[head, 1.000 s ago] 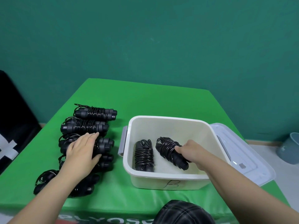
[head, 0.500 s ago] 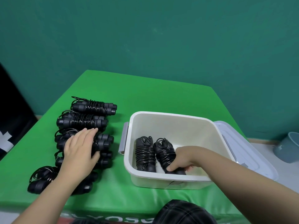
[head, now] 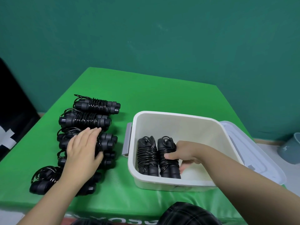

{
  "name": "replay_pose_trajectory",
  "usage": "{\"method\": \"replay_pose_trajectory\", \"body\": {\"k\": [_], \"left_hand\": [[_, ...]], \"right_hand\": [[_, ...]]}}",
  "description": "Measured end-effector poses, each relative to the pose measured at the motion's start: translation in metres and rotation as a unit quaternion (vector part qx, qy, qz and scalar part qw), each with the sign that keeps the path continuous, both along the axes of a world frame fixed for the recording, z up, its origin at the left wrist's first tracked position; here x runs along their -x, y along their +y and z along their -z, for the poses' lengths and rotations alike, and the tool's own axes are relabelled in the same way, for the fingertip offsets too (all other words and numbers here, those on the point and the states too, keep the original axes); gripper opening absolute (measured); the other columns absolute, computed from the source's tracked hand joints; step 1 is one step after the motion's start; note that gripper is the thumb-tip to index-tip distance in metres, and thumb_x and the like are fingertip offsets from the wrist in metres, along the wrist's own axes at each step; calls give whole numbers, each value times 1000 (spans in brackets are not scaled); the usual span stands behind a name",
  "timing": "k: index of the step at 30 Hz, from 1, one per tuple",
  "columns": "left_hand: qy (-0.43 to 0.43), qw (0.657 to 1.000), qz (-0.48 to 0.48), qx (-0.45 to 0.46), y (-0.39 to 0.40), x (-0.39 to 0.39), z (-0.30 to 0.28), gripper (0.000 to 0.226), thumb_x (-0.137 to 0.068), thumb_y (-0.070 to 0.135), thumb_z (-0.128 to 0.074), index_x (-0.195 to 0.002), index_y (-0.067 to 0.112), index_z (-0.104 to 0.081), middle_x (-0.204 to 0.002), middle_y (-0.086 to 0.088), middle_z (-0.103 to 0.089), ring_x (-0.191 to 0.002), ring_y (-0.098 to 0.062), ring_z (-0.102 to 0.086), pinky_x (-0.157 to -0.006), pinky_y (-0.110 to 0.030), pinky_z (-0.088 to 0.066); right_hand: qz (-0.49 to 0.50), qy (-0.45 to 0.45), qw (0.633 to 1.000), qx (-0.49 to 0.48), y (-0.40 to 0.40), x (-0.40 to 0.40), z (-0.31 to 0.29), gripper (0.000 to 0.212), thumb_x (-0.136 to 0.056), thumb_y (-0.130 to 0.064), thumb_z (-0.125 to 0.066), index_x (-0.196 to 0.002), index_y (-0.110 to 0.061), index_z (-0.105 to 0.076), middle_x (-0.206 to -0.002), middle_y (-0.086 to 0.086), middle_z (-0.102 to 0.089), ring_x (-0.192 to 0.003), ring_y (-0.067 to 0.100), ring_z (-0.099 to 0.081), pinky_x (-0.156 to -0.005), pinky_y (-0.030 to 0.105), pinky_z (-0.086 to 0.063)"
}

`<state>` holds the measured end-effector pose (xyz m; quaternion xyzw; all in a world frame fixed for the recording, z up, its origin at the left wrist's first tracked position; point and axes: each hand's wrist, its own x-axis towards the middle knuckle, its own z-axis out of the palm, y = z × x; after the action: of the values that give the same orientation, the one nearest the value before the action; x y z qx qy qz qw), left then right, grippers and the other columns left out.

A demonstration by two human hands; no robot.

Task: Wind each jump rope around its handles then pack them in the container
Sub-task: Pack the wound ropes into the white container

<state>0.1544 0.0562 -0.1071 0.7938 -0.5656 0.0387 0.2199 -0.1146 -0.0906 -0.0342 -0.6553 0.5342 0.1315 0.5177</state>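
Observation:
A white plastic container (head: 177, 115) stands on the green table, right of centre. Two wound black jump ropes lie side by side on its floor at the left: one (head: 146, 157) against the left wall, the other (head: 168, 165) next to it. My right hand (head: 180, 154) reaches into the container and grips that second rope, thumb over its coils. Left of the container lies a column of several wound black jump ropes (head: 90, 120). My left hand (head: 83, 149) lies on the rope in the middle of the column, fingers across it and thumb curled at its near side.
The container's clear lid (head: 253, 153) lies against its right side, past the table's right edge. A grey bin (head: 290, 148) stands on the floor at the far right. A black panel (head: 11, 114) leans at the left. Dark checked fabric (head: 186, 215) shows at the bottom edge.
My right hand lowered the second wound rope onto the container's floor, turning it parallel to the first one. My left hand stayed on the middle rope of the column.

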Motion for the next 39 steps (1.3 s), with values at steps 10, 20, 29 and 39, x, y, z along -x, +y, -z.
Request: {"method": "replay_pose_trajectory", "body": {"k": [10,20,29,39], "left_hand": [[62,996,50,-46,7,-6,-24,76,-87,24,-58,-149,27,-16,-152,15,-15,-138,3,1,-114,-28,3],[-166,975,53,-136,-12,-42,-48,83,-48,71,-76,-118,29,-61,-156,-4,-18,-143,-21,-5,-108,-52,-16],[-138,906,48,-397,-50,-42,-67,104,-54,80,-63,-144,45,-24,-153,-4,31,-139,-31,30,-109,-65,2],[-181,953,73,-230,-35,-41,-57,86,-65,73,-56,-135,24,-45,-156,-11,0,-144,-29,3,-116,-49,-15]], "right_hand": [[-92,118,968,200,6,-9,-5,33,-88,-40,-64,-96,-10,-53,-90,4,-60,-77,20,-57,-63,25,-46],[-95,52,938,328,3,-12,-5,47,-94,-39,-54,-136,-17,-45,-131,4,-56,-116,19,-54,-91,25,-41],[-125,-34,921,368,7,-21,-1,31,-95,-31,-55,-124,-22,-57,-119,-6,-62,-99,6,-55,-88,18,-41],[-100,-55,923,368,12,-13,-10,26,-96,-28,-54,-120,-22,-60,-116,-9,-63,-92,4,-54,-79,15,-37]]}}
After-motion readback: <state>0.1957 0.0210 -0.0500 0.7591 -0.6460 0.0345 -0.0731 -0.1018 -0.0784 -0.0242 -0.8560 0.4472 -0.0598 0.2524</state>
